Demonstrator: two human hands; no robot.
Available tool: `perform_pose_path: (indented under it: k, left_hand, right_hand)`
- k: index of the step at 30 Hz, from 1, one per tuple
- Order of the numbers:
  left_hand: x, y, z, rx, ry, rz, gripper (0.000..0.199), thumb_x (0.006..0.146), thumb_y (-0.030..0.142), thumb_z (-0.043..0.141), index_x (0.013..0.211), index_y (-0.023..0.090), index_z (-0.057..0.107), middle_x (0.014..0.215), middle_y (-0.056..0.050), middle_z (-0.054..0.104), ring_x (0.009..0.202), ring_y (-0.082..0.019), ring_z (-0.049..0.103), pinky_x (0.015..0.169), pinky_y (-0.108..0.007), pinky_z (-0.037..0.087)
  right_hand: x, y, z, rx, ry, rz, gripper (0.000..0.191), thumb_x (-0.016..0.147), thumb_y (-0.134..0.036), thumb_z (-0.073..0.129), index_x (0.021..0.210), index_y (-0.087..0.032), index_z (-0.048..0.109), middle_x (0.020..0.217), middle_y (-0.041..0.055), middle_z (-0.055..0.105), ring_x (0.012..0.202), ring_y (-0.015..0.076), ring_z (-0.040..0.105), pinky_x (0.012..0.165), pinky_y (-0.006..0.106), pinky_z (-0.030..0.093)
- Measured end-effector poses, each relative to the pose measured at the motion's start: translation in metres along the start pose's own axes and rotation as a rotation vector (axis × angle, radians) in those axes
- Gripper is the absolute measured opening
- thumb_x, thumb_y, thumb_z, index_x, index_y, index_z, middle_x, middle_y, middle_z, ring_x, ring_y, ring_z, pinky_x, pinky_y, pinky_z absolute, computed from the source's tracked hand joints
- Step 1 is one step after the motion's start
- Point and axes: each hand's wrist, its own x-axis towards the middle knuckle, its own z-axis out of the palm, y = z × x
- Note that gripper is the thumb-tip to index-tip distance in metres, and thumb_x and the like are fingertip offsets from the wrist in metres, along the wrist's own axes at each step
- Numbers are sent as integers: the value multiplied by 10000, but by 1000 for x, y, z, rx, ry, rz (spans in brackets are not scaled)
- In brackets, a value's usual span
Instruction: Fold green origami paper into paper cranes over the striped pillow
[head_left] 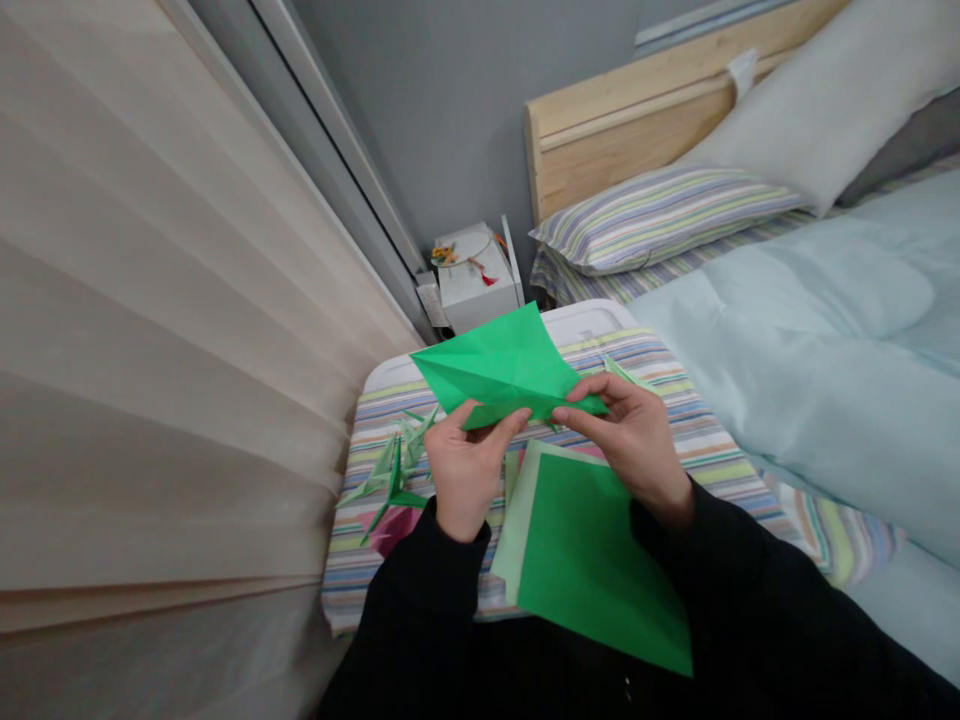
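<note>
A bright green sheet of origami paper (501,358), marked with creases, is held up over the small table. Its near edge is folded over. My left hand (469,465) pinches that edge on the left, thumb and fingers closed on it. On the right, my right hand (637,430) pinches the same folded edge. Below my hands lies a stack of square paper, with a darker green sheet (592,560) on top and a pale green sheet (514,525) showing beneath. Left of my left hand rest several folded green paper cranes (397,475) and a pink folded paper piece (394,530).
The table has a striped cloth (697,440) and a white rim (600,315). Behind it stands a white cabinet (480,295) with small items on top. A bed with a pale blue quilt (832,320) is on the right, a pleated curtain (172,330) on the left.
</note>
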Motion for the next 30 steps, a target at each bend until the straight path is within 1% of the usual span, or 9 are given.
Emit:
perform_pose_path:
  k: [4, 7, 12, 19, 23, 25, 26, 28, 30]
  left_hand:
    - [0, 0, 1, 0, 1, -9, 196, 680, 285, 893, 657, 171, 735, 669, -14, 764, 605, -173, 709, 604, -275, 588]
    - [0, -1, 2, -20, 3, -19, 185, 675, 278, 897, 683, 172, 745, 703, -25, 781, 619, -183, 726, 622, -289, 608]
    - [1, -3, 2, -14, -9, -20, 193, 683, 292, 894, 705, 166, 750, 704, -34, 783, 618, -192, 740, 609, -291, 617]
    - [1, -4, 2, -1, -31, 1, 204, 699, 288, 879, 706, 159, 721, 688, -27, 769, 596, -176, 726, 593, -275, 608]
    - [0, -2, 4, -28, 29, -18, 282, 676, 300, 898, 738, 161, 661, 664, 3, 725, 569, -164, 706, 570, -272, 608]
    - [1, -2, 5, -65, 102, 0, 350, 653, 287, 916, 821, 175, 630, 649, 39, 688, 526, -141, 673, 547, -265, 600]
    - [2, -3, 5, -92, 137, 16, 409, 642, 276, 924, 906, 184, 626, 656, 51, 681, 521, -135, 665, 547, -264, 598]
    - [3, -4, 5, -160, 186, 48, 648, 632, 257, 938, 1174, 216, 585, 726, 46, 708, 575, -145, 693, 591, -272, 607]
    - [5, -5, 6, -255, 184, 69, 921, 631, 256, 946, 1410, 275, 454, 897, 2, 756, 723, -172, 742, 690, -298, 621]
  right_hand:
    - [1, 0, -1, -51, 8, -12, 214, 687, -279, 875, 705, -211, 673, 661, -25, 606, 627, 129, 526, 569, 274, 437]
    - [1, -1, -1, -65, 15, -5, 191, 700, -274, 862, 703, -202, 686, 661, -16, 633, 624, 132, 553, 587, 282, 455]
    - [1, -4, 0, -44, 28, 46, 177, 690, -261, 854, 684, -190, 692, 620, -14, 659, 579, 127, 595, 568, 271, 489]
    - [2, -2, 0, -5, 45, 66, 191, 673, -259, 859, 674, -181, 685, 595, -14, 677, 551, 131, 647, 550, 259, 512]
    - [1, 0, 2, 37, 57, 42, 218, 663, -242, 872, 706, -190, 665, 581, -37, 657, 538, 125, 644, 531, 248, 511]
    - [0, 1, 4, 62, 62, 33, 236, 665, -240, 876, 721, -193, 652, 576, -47, 642, 540, 120, 638, 532, 243, 514]
    - [0, 1, 5, 76, 63, 30, 244, 668, -240, 878, 727, -193, 646, 580, -49, 639, 545, 117, 637, 540, 243, 519]
    - [0, 1, 7, 107, 69, 15, 257, 674, -238, 881, 741, -195, 637, 589, -53, 635, 553, 111, 627, 555, 243, 521]
    - [0, 2, 8, 118, 88, -22, 255, 678, -220, 879, 750, -198, 635, 596, -60, 620, 549, 98, 593, 550, 235, 499]
